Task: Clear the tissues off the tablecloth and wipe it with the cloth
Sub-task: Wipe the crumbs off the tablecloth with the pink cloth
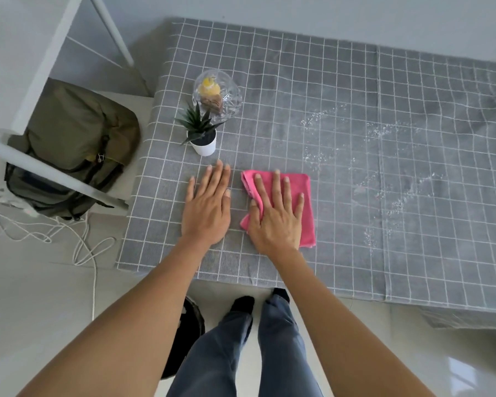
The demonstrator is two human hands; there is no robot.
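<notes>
A grey tablecloth (341, 90) with a white grid covers the table. A folded pink cloth (305, 202) lies near the front edge, and my right hand (278, 216) rests flat on top of it, fingers spread. My left hand (208, 204) lies flat and open on the bare tablecloth just left of the cloth. White crumbs or droplets (390, 179) are scattered over the tablecloth to the right of the cloth. No tissues are visible on the table.
A small green plant in a white pot (202, 136) stands just beyond my left hand, with a clear glass bowl (218, 94) behind it. An olive backpack (75, 147), white cables (78, 245) and a white frame (40, 164) are on the left.
</notes>
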